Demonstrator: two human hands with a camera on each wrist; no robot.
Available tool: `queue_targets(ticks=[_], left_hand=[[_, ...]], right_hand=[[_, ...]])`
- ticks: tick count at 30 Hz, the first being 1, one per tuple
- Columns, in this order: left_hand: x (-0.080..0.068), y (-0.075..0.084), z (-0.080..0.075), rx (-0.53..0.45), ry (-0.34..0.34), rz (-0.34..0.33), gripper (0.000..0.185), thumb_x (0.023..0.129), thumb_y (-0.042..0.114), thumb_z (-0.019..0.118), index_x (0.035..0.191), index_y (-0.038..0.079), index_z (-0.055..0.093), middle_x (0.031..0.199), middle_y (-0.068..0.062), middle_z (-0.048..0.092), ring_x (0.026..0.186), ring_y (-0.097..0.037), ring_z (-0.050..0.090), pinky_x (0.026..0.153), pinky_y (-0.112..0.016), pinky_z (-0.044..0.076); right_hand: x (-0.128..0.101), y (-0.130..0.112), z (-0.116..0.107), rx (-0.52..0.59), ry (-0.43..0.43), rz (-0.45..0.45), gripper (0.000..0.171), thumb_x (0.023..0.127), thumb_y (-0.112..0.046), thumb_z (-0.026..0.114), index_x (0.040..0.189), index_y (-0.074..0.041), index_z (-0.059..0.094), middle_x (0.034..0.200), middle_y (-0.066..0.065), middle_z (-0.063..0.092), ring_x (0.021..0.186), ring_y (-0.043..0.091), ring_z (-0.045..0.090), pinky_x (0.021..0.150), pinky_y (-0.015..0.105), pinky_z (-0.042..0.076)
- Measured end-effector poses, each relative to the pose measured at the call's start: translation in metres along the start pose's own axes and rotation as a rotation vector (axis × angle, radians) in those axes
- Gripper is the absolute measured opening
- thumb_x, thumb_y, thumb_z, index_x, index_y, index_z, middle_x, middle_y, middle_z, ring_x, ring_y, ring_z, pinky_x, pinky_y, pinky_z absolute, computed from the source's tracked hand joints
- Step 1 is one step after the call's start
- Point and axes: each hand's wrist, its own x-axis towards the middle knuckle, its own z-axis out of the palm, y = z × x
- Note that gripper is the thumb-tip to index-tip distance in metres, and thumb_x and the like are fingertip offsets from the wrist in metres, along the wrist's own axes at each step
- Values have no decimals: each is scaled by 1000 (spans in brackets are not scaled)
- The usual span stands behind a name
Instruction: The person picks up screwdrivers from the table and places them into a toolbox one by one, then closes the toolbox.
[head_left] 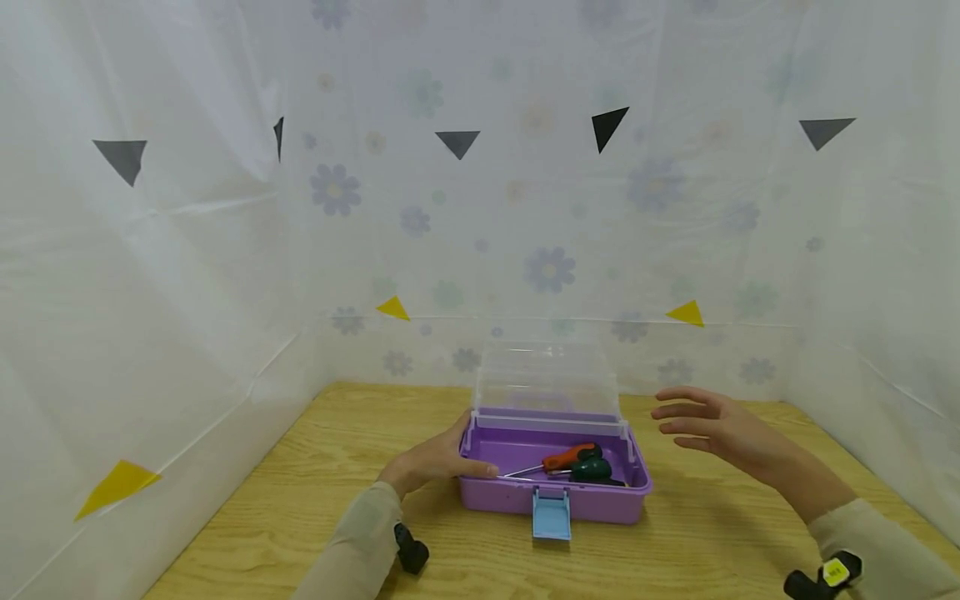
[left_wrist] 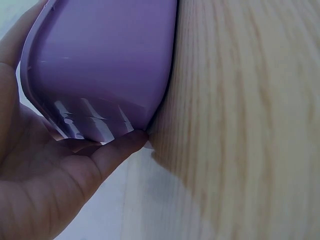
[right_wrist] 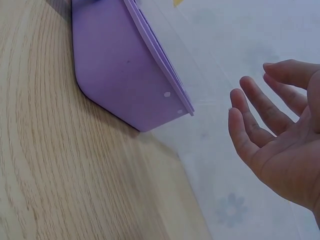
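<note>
On the counter [head_left: 480, 567], my left grip [head_left: 433, 460] holds the purple box [head_left: 498, 498], best braced; my right grip [head_left: 716, 429], wide, should clear its lid [head_left: 547, 371].

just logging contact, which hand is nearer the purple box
Left. The left hand grips the purple box at its left end; the right hand hangs in air off its right side.

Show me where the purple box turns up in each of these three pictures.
Head: purple box below centre, slightly right, its side gripped by the left hand.
Left wrist: upper left, against that hand.
Right wrist: upper left, apart from the right hand.
Shared landmark: the wood-grain table beneath it.
</note>
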Motion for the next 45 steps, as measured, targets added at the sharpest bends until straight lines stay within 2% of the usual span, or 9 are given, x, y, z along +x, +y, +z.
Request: queue_targets(ticks=[15, 23, 27, 33, 45], left_hand=[[0, 2, 1, -10, -10, 16, 121, 88, 37, 83, 167, 22, -6, 166, -15, 25, 149, -36, 29, 120, -59, 21], [0, 1, 1, -12, -6, 15, 121, 87, 37, 84, 167, 23, -7, 167, -15, 24, 149, -36, 29, 120, -59, 21], [0, 1, 1, -8, -4, 9, 121, 87, 38, 84, 167, 24, -6, 167, -15, 24, 149, -36, 28, 120, -59, 21], [0, 1, 0, -8, -5, 11, 120, 88, 38, 83, 168, 25, -5, 166, -14, 27, 148, -35, 30, 120, -59, 21], [0, -1, 0, -6, -4, 10, 122, 87, 38, 83, 167, 25, -7, 168, -14, 22, 150, -36, 26, 120, -59, 20]], right_hand=[[-23, 9, -30, -68, 125, 16, 46, 110, -8, 49, 155, -8, 40, 140, -1, 60, 124, 12, 60, 99, 31, 53], [-32, 19, -50, -83, 154, 47, 48, 112, -14, 46, 159, -7, 33, 140, -7, 58, 124, 7, 59, 100, 30, 52], [-35, 25, -60, -77, 185, 61, 43, 112, -15, 46, 155, -13, 40, 136, -11, 60, 121, 6, 61, 98, 29, 53], [-44, 35, -74, -30, 203, 55, 34, 112, -11, 45, 142, -27, 53, 131, -14, 63, 117, 4, 63, 94, 28, 55], [-59, 51, -90, -53, 233, 64, 34, 113, -13, 45, 136, -34, 56, 125, -17, 65, 111, 6, 65, 91, 27, 56]])
